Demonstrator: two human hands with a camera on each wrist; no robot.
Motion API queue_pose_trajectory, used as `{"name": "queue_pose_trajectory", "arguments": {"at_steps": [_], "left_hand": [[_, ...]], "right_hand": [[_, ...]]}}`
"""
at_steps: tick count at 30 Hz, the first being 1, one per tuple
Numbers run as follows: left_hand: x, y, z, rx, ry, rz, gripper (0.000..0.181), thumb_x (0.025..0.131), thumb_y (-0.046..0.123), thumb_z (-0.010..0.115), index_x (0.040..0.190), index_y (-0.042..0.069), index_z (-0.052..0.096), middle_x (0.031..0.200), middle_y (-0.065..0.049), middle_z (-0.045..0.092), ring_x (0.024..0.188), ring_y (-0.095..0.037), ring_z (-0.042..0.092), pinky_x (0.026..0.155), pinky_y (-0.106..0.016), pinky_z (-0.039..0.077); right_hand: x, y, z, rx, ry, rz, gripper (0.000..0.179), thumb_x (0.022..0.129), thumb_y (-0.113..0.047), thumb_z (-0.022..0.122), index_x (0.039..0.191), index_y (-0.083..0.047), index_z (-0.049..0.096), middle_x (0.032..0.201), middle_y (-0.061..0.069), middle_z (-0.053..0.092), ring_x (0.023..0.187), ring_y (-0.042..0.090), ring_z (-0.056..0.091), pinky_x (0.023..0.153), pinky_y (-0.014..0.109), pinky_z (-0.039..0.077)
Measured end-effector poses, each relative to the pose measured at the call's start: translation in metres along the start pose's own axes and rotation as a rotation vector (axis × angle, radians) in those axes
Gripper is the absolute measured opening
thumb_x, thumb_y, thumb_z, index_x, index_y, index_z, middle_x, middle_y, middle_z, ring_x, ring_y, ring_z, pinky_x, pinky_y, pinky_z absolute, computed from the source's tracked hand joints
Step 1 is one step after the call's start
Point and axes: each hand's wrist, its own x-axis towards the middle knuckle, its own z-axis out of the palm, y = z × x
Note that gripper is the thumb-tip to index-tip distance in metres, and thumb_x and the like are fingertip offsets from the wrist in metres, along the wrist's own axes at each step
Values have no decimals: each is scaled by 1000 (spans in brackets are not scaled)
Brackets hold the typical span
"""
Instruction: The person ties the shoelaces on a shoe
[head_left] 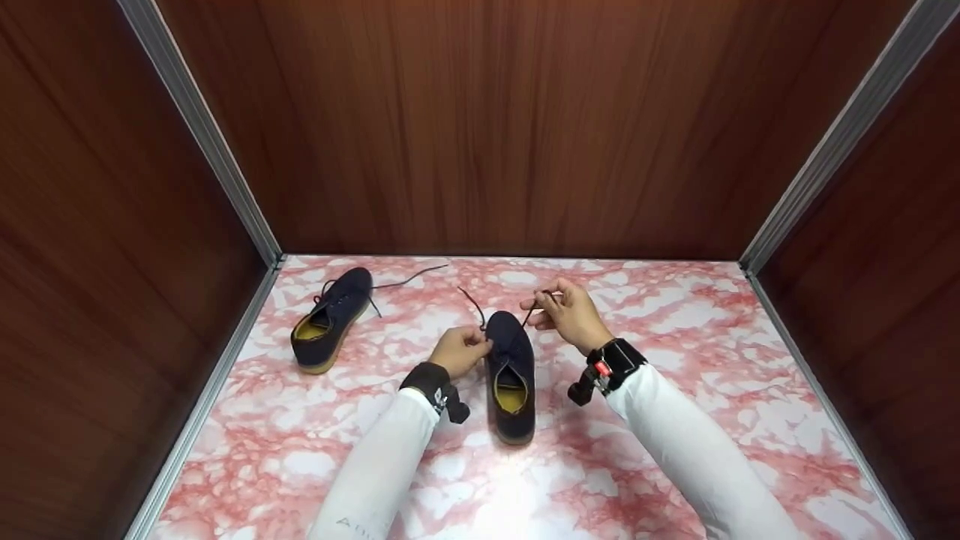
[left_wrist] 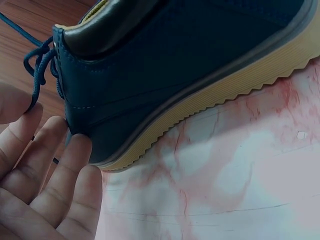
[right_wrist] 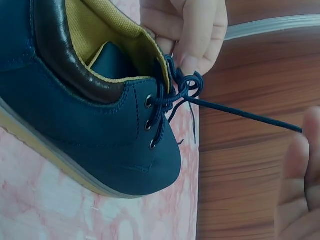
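Note:
A navy lace-up shoe stands between the two hands, toe pointing away and yellow lining showing. At its left side the left hand pinches a loop of the dark shoelace between thumb and index finger; the other fingers lie by the shoe's front. To the right of the toe, the right hand pinches one lace end. That lace runs taut from a loose knot with a loop over the eyelets to the right hand's fingertips. Another lace end lies beyond the left hand.
A second navy shoe stands at the left, its laces trailing over the red-and-white marbled surface. Brown wood-grain panels with grey metal edging enclose the back and both sides.

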Motion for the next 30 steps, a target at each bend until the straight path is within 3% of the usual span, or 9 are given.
{"name": "queue_pose_trajectory", "arguments": {"at_steps": [3,7,11,15,19,24,27,30], "left_hand": [[-1,1,0,0,2,-6,19,95,15,71,79,6,66,74,9,58,70,-6,55,70,-20,46],[-1,1,1,-5,3,-5,18,95,15,71,80,8,66,81,5,64,75,-6,57,74,-21,48],[-1,1,1,-10,5,4,16,95,14,71,82,5,68,81,4,63,76,-7,57,75,-22,49],[0,3,2,-23,12,0,14,94,14,71,86,2,70,78,7,60,75,-7,55,75,-22,47],[0,7,3,-66,28,6,12,93,12,71,89,0,71,82,1,67,76,-7,56,76,-21,47],[1,13,3,-130,22,11,13,90,3,65,98,-2,73,102,-15,78,83,-5,62,81,-19,50],[2,15,2,-163,0,-2,21,89,2,62,104,-2,75,106,-17,78,85,-4,62,81,-19,51],[3,18,1,-217,-18,-18,21,88,2,61,104,-1,74,108,-17,78,84,-5,62,78,-18,50]], "right_hand": [[0,1,-1,24,-25,40,12,113,-17,44,104,-9,43,104,13,81,73,17,78,63,27,62],[2,3,-2,12,-30,28,13,114,-17,38,104,-9,41,102,21,79,77,18,78,67,29,63],[1,3,-4,12,-13,-2,13,111,-13,49,111,-1,52,96,16,79,77,14,76,74,28,64],[-2,2,-8,30,-29,-30,29,102,1,61,130,9,58,107,13,78,95,18,78,87,29,63],[-3,3,-11,43,-19,-27,38,101,5,61,138,12,57,119,17,76,102,18,77,93,32,62],[-2,3,-12,6,24,8,34,106,-7,60,134,12,61,121,21,76,89,10,79,83,28,64],[-2,2,-13,2,33,49,33,108,-15,56,127,12,62,117,23,77,77,10,78,73,27,64],[-3,2,-13,20,9,79,31,112,-20,48,119,9,57,113,23,78,76,15,79,71,31,65]]}}
